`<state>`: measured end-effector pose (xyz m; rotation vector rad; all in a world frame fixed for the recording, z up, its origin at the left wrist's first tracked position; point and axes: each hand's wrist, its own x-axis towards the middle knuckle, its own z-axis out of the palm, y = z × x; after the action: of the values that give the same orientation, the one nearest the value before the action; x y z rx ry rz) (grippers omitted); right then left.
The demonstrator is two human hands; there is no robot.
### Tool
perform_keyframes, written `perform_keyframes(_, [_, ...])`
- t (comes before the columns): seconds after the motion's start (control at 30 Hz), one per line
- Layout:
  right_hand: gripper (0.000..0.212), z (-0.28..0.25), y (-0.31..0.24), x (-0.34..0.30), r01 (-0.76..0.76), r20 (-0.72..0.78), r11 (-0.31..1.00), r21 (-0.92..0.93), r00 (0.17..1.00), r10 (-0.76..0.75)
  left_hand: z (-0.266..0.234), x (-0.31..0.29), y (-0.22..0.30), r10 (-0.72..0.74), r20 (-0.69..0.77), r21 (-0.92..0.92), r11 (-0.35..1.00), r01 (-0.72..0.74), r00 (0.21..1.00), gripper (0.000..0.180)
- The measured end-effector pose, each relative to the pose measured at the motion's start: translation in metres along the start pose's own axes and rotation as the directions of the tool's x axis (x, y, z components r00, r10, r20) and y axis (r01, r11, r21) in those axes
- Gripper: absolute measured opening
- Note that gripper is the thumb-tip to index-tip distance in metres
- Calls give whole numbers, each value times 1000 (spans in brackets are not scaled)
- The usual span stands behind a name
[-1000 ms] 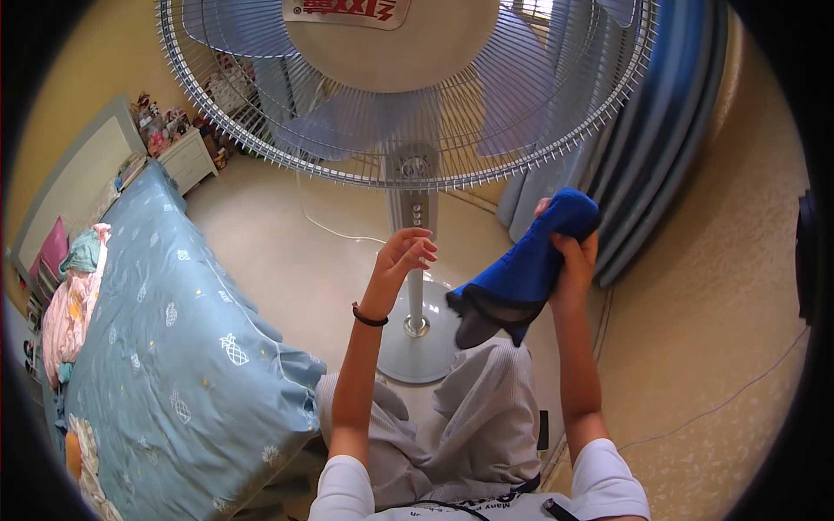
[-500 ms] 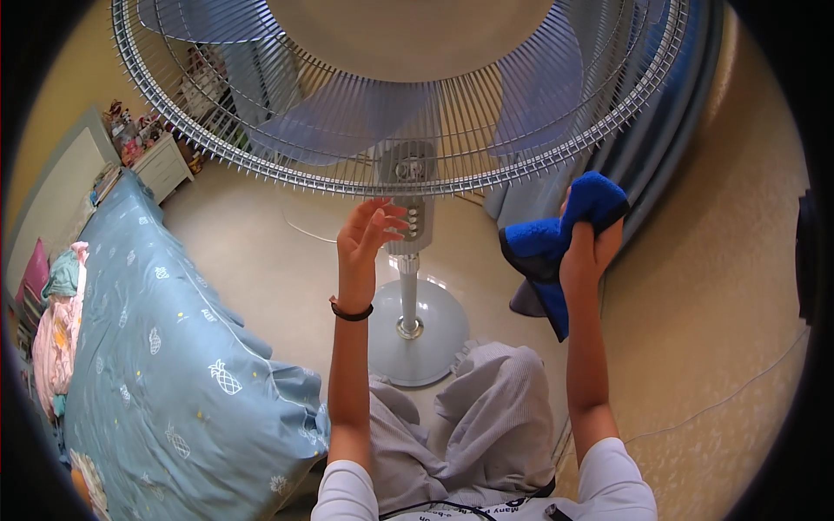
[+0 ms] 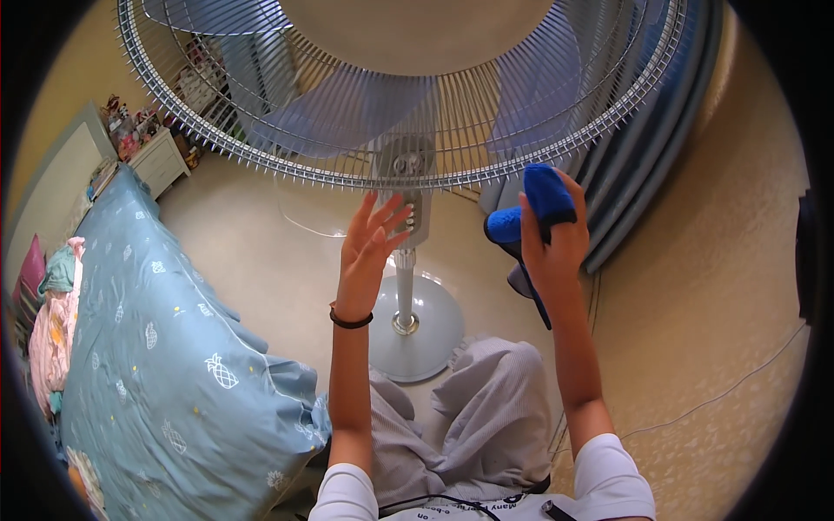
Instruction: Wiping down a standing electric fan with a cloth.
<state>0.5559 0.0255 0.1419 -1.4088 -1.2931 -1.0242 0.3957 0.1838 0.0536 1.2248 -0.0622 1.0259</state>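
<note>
A pedestal fan stands in front of me, its round wire guard filling the top of the view with pale blue blades behind it. My left hand is just below the guard's lower rim, fingers spread, holding nothing. It overlaps the fan's control panel in view; whether it touches cannot be told. My right hand grips a folded blue cloth with dark edging, near the lower right of the guard. Part of the cloth hangs down beside the hand.
At left is a bed with a blue pineapple-print cover. A white bedside cabinet bearing small toys stands beyond it. Blue-grey curtains hang at right. A thin cable runs along the right side.
My right hand has moved left and slightly up with the cloth, turning it and bringing it nearer the guard. My left hand's fingers have spread wider.
</note>
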Motion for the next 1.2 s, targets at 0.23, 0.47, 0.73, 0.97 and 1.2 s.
perform_keyframes(0.23, [17, 2, 1, 3, 91, 64, 995, -39, 994, -88, 1, 1, -4, 52, 70, -176, 984, -39, 996, 65])
perform_keyframes(0.47, [20, 1, -11, 17, 162, 108, 986, -31, 981, -158, 7, 4, -9, 52, 76, -282, 959, -29, 996, 63])
perform_keyframes(0.73, [21, 7, 1, -2, 107, 157, 991, -81, 983, -93, 4, 6, -10, 65, 73, -284, 958, -42, 995, 65])
perform_keyframes(0.97, [20, 2, 15, -8, 118, 88, 988, -95, 990, -110, 5, 9, -16, 69, 81, -306, 951, -41, 994, 63])
perform_keyframes(1.2, [18, -1, 1, 19, 165, 156, 982, -96, 976, -149, 8, 7, -15, 86, 92, -365, 930, -47, 992, 64])
